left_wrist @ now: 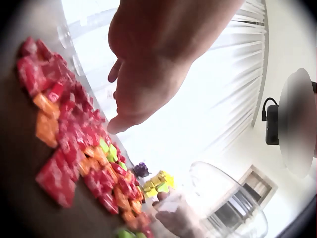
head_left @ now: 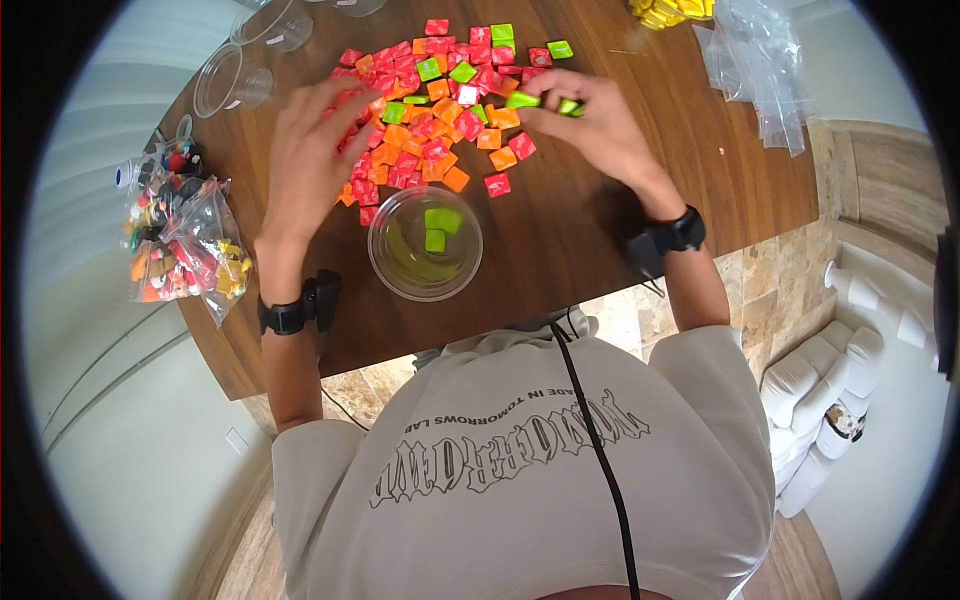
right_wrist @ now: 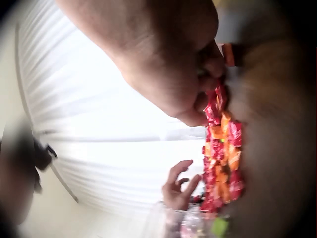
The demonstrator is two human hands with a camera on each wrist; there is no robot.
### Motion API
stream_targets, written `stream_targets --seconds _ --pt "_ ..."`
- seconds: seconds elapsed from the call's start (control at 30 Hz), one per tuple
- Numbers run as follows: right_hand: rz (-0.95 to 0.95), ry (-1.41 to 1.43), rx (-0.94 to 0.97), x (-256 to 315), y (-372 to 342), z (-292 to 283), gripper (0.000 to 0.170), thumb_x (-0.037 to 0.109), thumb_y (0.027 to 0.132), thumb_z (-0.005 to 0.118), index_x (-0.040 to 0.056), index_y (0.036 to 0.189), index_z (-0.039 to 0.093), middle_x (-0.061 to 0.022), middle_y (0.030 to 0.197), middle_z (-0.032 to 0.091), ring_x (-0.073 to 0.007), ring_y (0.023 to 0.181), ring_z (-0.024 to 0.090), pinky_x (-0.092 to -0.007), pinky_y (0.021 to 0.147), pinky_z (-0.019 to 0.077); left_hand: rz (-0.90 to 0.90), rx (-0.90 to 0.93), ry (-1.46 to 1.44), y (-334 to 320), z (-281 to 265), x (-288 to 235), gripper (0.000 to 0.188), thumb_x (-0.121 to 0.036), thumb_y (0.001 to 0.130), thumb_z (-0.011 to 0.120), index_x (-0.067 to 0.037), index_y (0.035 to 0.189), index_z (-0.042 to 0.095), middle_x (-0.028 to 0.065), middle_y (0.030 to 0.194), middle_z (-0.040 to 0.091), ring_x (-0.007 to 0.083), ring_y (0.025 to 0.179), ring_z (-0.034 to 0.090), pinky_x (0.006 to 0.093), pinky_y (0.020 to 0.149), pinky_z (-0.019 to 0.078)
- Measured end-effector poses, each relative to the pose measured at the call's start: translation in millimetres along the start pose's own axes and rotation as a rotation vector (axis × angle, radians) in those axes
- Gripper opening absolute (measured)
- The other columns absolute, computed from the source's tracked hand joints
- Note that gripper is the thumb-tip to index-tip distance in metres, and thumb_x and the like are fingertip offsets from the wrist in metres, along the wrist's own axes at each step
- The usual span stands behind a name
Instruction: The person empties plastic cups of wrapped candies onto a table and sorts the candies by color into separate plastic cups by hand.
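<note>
Many small wrapped squares in red, orange and green form a pile (head_left: pixel 430 125) on the wooden table. Over the pile's left side is my left hand (head_left: pixel 318 150), fingers spread and relaxed; nothing shows in its grasp. At the pile's right edge my right hand (head_left: pixel 590 120) holds green squares (head_left: pixel 522 100) by curled fingers and thumb, one near the fingertips and another (head_left: pixel 570 107) farther in. A round clear container (head_left: pixel 425 285) stands nearer my body with a few green squares (head_left: pixel 443 220) in it. The right wrist view hides most of the right fingers.
Clear containers (head_left: pixel 232 80) lie at the back left. Bags of small colourful figures (head_left: pixel 185 240) are at the left edge. Yellow pieces (head_left: pixel 670 10) and empty-looking plastic bags (head_left: pixel 760 70) lie at the back right. The table's near edge (head_left: pixel 480 335) runs by my body.
</note>
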State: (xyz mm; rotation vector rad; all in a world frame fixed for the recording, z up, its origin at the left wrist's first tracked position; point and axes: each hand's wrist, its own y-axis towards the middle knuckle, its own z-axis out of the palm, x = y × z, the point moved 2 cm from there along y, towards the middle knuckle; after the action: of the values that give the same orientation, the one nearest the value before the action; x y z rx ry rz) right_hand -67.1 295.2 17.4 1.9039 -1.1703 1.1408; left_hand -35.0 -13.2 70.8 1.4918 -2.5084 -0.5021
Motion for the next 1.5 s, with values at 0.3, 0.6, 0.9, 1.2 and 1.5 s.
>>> stream_targets --seconds 0.3,0.6,0.9,1.2,1.5 --pt "0.170 1.162 0.119 -11 5 -43 0.037 0.032 0.102 0.046 0.0076 0.073 0.047 -0.0075 0.076 0.051 -0.0100 0.056 0.042 -0.0220 0.047 0.0311 -0.045 0.315 -0.329 7 26 -11 0.039 -0.007 0.096 0.063 -0.011 0.135 0.063 0.0110 0.129 0.064 0.0336 0.116 0.063 0.0425 0.095 0.0537" --pt "-0.052 -0.839 -0.109 -14 31 -45 0.025 0.034 0.097 0.069 0.0097 0.105 0.071 -0.0149 0.079 0.072 -0.0300 0.070 0.070 -0.0427 0.066 0.0527 -0.186 0.151 -0.280 6 47 -3 0.039 -0.009 0.090 0.067 -0.006 0.129 0.065 0.0147 0.114 0.070 0.0360 0.091 0.069 0.0451 0.080 0.0577" --pt "-0.085 -0.244 -0.090 -32 23 -44 0.023 0.021 0.097 0.066 0.0048 0.113 0.060 -0.0060 0.071 0.064 -0.0199 0.061 0.061 -0.0351 0.058 0.0491 -0.583 0.056 -0.968 4 56 18 0.024 -0.006 0.093 0.054 -0.002 0.112 0.069 0.0063 0.094 0.070 0.0187 0.069 0.063 0.0302 0.061 0.0473" --pt "0.164 1.254 0.051 -3 41 -35 0.026 0.029 0.101 0.051 0.0062 0.091 0.053 -0.0037 0.075 0.049 -0.0091 0.055 0.040 -0.0225 0.045 0.0328 -0.539 0.164 -0.997 22 41 7 0.021 -0.017 0.095 0.069 -0.005 0.112 0.071 0.0050 0.088 0.069 0.0173 0.072 0.064 0.0309 0.062 0.0476" --pt "-0.221 -0.494 0.128 -31 100 -29 0.046 0.042 0.098 0.065 0.0185 0.138 0.064 -0.0114 0.092 0.076 -0.0282 0.082 0.073 -0.0402 0.077 0.0556 0.001 0.294 -0.354 21 44 2 0.027 -0.021 0.095 0.071 -0.007 0.118 0.071 0.0099 0.082 0.061 0.0242 0.071 0.060 0.0399 0.069 0.0487"
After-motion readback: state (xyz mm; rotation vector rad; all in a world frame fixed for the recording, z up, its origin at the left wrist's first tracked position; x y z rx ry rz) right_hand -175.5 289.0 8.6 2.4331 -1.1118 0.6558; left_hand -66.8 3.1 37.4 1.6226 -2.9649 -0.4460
